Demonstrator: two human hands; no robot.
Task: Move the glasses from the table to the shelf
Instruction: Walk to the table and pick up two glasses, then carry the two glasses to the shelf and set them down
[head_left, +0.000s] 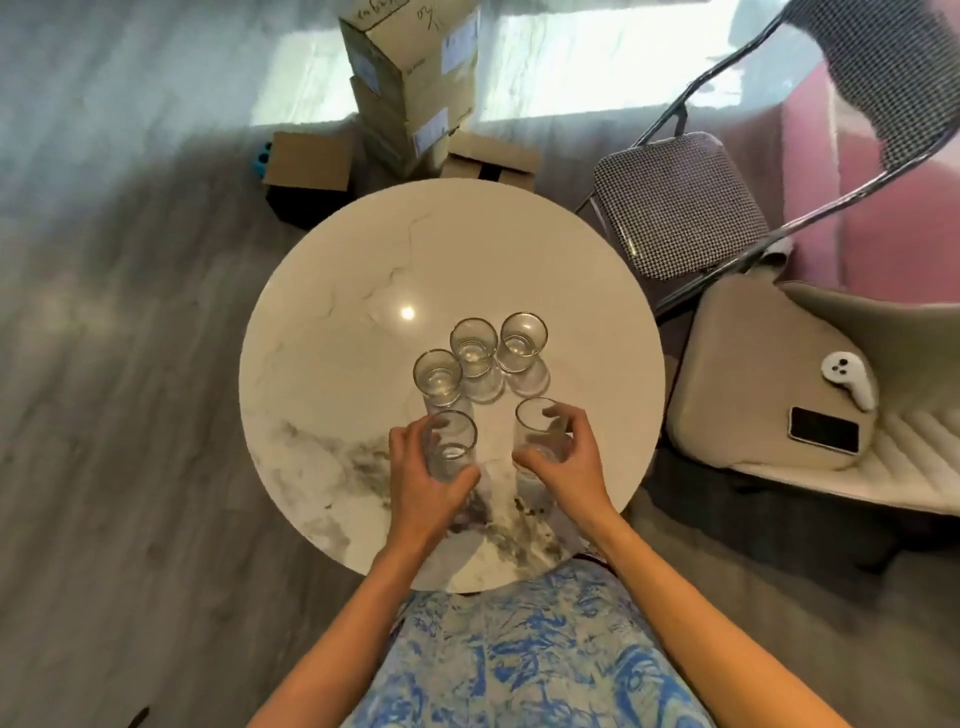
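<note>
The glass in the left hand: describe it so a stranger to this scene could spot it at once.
Start at the round marble table, where five clear glasses stand. Two sit nearest the person, each wrapped by a hand. The glass in the left hand is the near one on the left, just below the ungripped trio.

Daylight falls in bright patches on the floor (597, 67) at top, a glare spot marks the table (332, 364), edges bend with wide-angle distortion, and focus is soft.
</note>
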